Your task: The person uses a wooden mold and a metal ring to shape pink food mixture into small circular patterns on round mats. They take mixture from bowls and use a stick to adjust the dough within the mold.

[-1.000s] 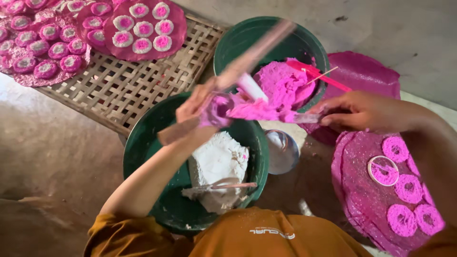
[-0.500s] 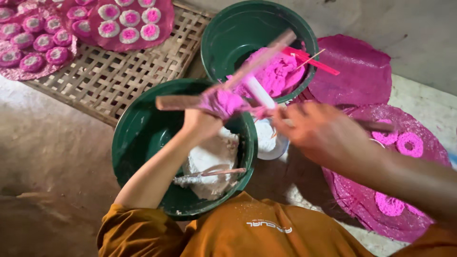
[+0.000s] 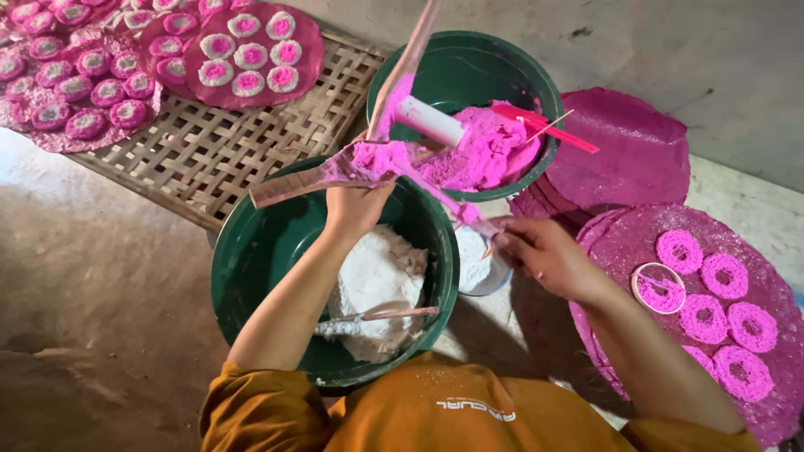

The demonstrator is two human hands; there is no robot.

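Pink powder coats the long wooden press tool (image 3: pixel 335 172) that the left hand (image 3: pixel 356 209) grips from below, fingers curled shut around its flat bar over the rim of the near green plastic basin (image 3: pixel 251 268). A second slat of the tool rises steeply toward the top edge of the view, and a white cylinder (image 3: pixel 430 121) sticks out from the joint. The right hand (image 3: pixel 540 251) sits low beside the basin, fingertips pressed together at the pink-coated lower end of the tool; whether they pinch the tool itself or a bit of dough is hard to tell from this angle.

Inside the near basin lies a mound of white dough (image 3: pixel 377 280) with a thin stick (image 3: pixel 381 318) resting across it. Just behind stands a second green basin (image 3: pixel 469 67) holding bright pink dough (image 3: pixel 486 151) and a pink flat stick (image 3: pixel 544 125). A small white-filled bowl (image 3: pixel 477 264) sits between the basins and the right hand.

At the right, a round pink woven mat (image 3: pixel 620 243) carries pink lacy rings (image 3: pixel 724 276) and one white ring mould (image 3: pixel 659 289). More pink mats (image 3: pixel 636 151) are stacked behind it. At upper left, a bamboo lattice tray (image 3: pixel 193 159) bears pink mats loaded with pink-and-white round cakes (image 3: pixel 251 57).
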